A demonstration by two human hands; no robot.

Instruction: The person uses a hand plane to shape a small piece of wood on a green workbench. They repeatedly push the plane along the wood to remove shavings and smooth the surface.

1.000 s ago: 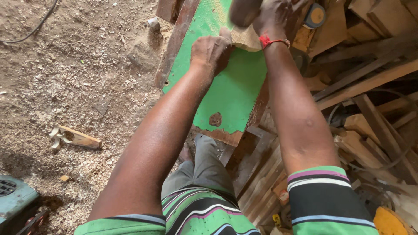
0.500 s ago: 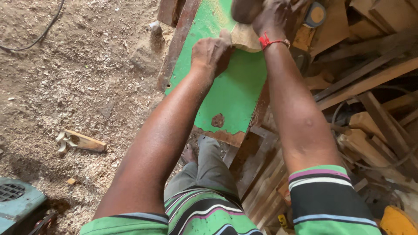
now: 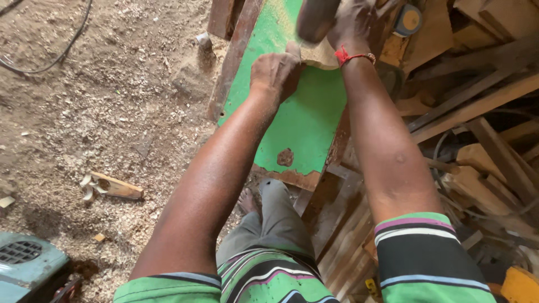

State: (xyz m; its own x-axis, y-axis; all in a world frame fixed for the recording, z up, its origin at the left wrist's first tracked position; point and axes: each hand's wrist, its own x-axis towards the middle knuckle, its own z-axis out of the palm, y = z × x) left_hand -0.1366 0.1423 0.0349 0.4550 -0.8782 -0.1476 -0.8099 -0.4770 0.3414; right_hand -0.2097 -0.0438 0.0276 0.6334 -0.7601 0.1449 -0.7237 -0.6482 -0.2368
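On the green painted tabletop (image 3: 297, 123) the left hand (image 3: 276, 73) pins a pale flat wood piece (image 3: 321, 56) — shaping looks unfinished — while the right hand (image 3: 351, 25) wraps its grip round a dark rounded tool (image 3: 315, 19).

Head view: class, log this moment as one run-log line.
left hand: pressing wooden piece on green bench top | right hand: gripping dark wooden tool over it | floor: sawdust

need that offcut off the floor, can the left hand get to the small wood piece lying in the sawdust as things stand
Probably not without letting go: the left hand is pressed on a wooden block on the green table, and the small wood piece lies well off to the left on the sawdust floor, though nothing blocks the way.
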